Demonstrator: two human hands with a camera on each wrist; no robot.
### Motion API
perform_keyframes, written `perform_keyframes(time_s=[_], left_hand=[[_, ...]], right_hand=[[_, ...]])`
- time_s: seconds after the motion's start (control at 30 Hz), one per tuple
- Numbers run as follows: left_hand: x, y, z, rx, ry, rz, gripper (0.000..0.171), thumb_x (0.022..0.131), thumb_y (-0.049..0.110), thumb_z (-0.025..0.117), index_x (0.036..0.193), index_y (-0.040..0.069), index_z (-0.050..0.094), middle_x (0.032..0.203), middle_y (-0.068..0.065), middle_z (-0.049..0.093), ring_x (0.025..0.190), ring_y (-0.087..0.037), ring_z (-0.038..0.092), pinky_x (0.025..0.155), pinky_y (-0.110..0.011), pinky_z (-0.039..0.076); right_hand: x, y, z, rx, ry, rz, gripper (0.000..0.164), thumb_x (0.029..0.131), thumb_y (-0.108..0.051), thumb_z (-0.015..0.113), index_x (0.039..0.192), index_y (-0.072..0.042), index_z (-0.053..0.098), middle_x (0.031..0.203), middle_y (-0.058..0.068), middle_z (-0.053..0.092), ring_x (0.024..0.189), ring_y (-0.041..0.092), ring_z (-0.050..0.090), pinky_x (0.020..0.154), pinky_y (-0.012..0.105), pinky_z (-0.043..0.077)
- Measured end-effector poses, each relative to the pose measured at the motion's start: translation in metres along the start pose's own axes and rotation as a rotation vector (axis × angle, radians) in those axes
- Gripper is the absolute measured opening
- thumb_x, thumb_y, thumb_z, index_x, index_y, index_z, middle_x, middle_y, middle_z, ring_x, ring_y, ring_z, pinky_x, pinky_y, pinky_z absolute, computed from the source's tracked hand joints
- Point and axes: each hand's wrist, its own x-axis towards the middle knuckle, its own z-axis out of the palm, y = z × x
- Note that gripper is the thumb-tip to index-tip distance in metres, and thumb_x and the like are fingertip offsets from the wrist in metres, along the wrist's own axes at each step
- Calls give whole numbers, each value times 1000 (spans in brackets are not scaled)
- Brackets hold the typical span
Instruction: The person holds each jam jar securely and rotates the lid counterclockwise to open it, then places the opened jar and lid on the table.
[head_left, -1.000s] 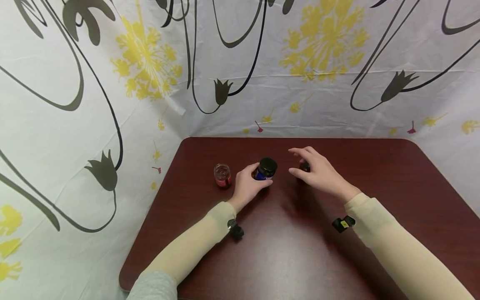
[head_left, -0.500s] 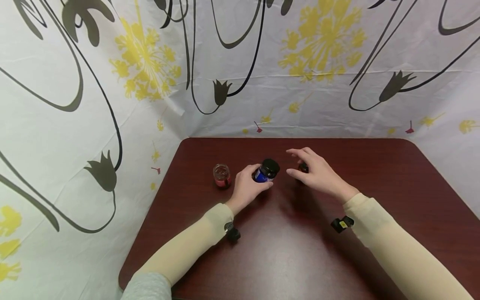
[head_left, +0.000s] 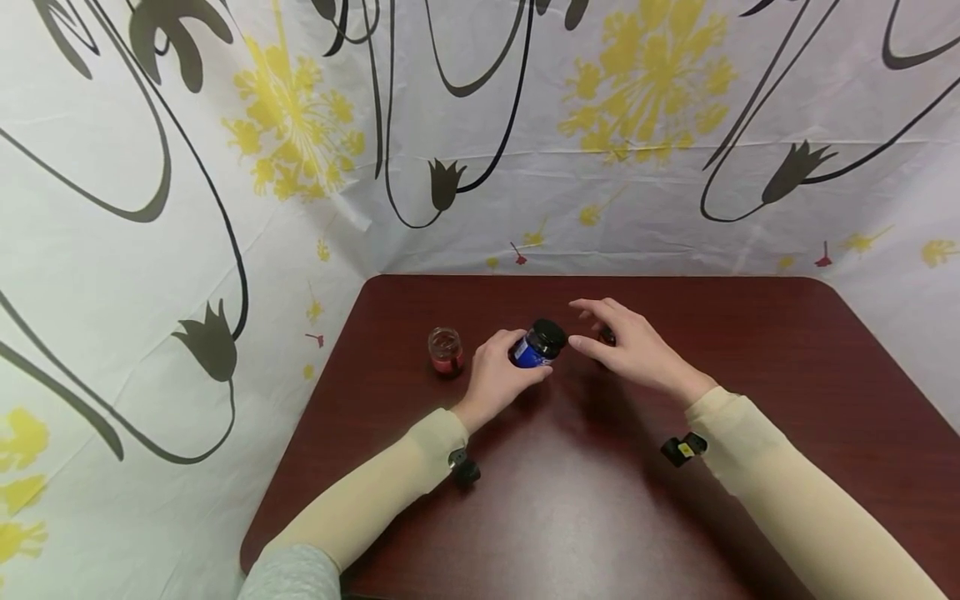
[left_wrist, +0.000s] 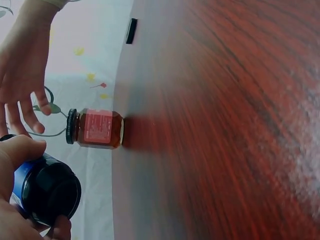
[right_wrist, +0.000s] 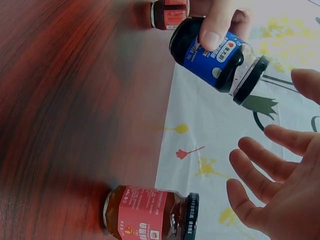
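A blue-labelled jar (right_wrist: 212, 60) is held above the worktop (head_left: 562, 517) by the left hand (head_left: 499, 371), with that hand's fingers curled round the jar's body; the jar is tilted, its dark lid (right_wrist: 251, 80) pointed towards the right hand (head_left: 637, 343); the right hand's fingers are spread wide, near the lid but apart from it; a capped red-labelled jar (right_wrist: 144, 212) is stood upright on the worktop near the right hand, by which it is largely hidden in the head view; an uncovered glass jar (head_left: 446, 354) is placed to the left of the left hand.
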Motion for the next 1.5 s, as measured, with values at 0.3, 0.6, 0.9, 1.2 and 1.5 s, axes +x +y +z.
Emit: perform_keyframes(time_s=[0.3, 0.6, 0.9, 1.2, 1.5], left_hand=[[-3, 5, -1, 8, -12, -5, 66, 76, 53, 84, 128, 16, 66, 107, 7, 61, 94, -8, 59, 79, -29, 54], [-5, 11, -1, 5, 6, 43, 61, 76, 44, 88, 125, 15, 66, 106, 6, 61, 94, -9, 58, 79, -28, 54], [-8, 15, -1, 45, 24, 70, 59, 75, 46, 87, 121, 15, 68, 102, 6, 61, 92, -9, 57, 77, -28, 53], [-10, 19, -3, 68, 25, 76, 59, 75, 46, 88, 120, 15, 67, 102, 7, 59, 92, -8, 55, 78, -28, 52], [-13, 21, -2, 108, 31, 136, 59, 75, 47, 87, 118, 14, 67, 102, 6, 59, 92, -9, 54, 76, -26, 51]], right_hand=[[0, -2, 3, 45, -39, 34, 56, 97, -57, 58, 147, -35, 46, 107, -8, 66, 91, 10, 63, 74, 40, 49], [-2, -7, 6, 43, -72, 67, 55, 97, -63, 52, 146, -40, 45, 101, -11, 66, 84, 11, 63, 74, 40, 49], [-2, -11, 10, 40, -80, 43, 53, 97, -62, 53, 140, -31, 54, 114, -12, 65, 94, 6, 63, 79, 39, 53], [0, -15, 14, 21, -78, 34, 54, 97, -61, 54, 139, -28, 54, 112, -8, 67, 85, 10, 64, 71, 38, 52], [1, -21, 20, -14, -3, 90, 52, 92, -69, 54, 126, -31, 61, 102, -10, 67, 75, 11, 61, 66, 37, 50]])
